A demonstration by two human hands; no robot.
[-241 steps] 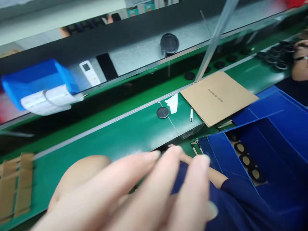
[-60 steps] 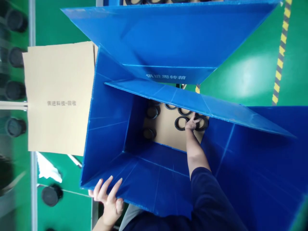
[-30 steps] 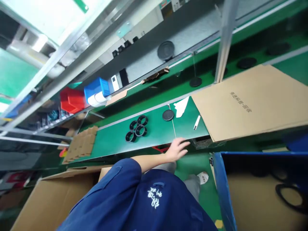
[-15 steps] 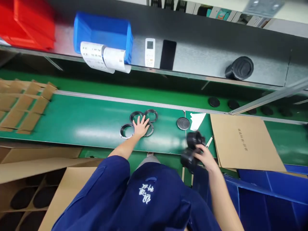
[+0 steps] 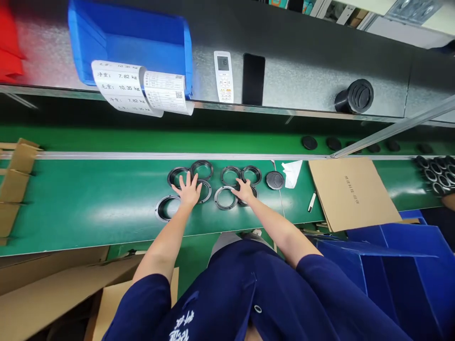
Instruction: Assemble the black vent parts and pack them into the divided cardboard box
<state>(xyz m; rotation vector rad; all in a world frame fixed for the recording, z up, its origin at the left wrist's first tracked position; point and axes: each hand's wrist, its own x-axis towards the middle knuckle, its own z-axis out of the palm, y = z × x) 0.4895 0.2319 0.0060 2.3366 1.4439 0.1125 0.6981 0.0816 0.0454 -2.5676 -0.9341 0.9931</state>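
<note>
Along the glossy green assembly belt (image 5: 88,210), we saw thin black plastic rings (image 5: 215,199) lying flat in two loose clusters. Our worker's left hand (image 5: 188,190), open with fingers splayed, pressed palm-down on the left cluster; the right hand (image 5: 245,190), also open, rested on the right cluster (neither visibly gripped anything). A round black disc (image 5: 275,180) lay just beside them, and a tan corrugated cardboard sheet (image 5: 351,194) lay farther right.
</note>
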